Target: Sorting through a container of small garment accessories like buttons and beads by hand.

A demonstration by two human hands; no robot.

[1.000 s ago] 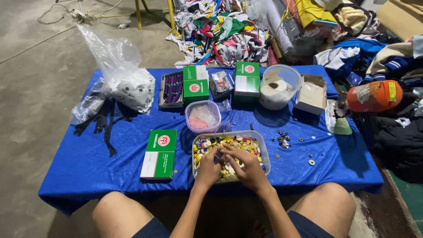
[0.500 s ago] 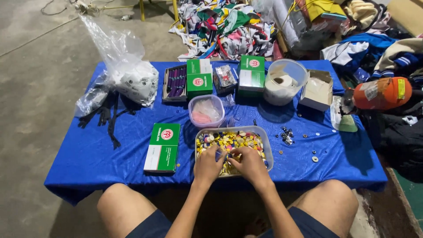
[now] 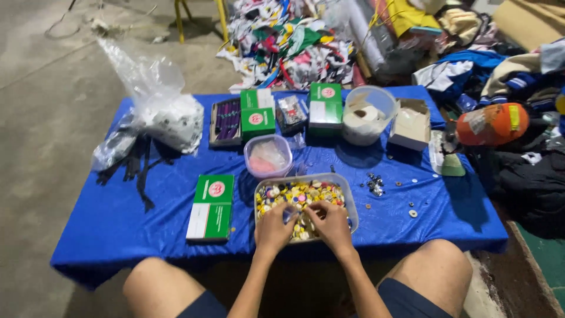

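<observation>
A clear rectangular container (image 3: 348, 197) full of coloured buttons (image 3: 300, 194) sits at the near edge of a low table under a blue cloth (image 3: 147, 200). My left hand (image 3: 274, 227) and my right hand (image 3: 330, 225) both rest inside it, fingers curled down among the buttons. Whether either hand pinches a button is hidden by the fingers. A green and white box (image 3: 212, 206) lies flat just left of the container.
Behind stand a small round tub with pink contents (image 3: 268, 156), green boxes (image 3: 325, 105), a round tub with white rolls (image 3: 368, 115), an open cardboard box (image 3: 410, 123) and a clear plastic bag (image 3: 159, 106). Loose buttons (image 3: 376, 185) lie right. Fabric piles surround the table.
The camera view has shifted slightly. My hands stay in the button container, fingers shifting a little among the buttons.
</observation>
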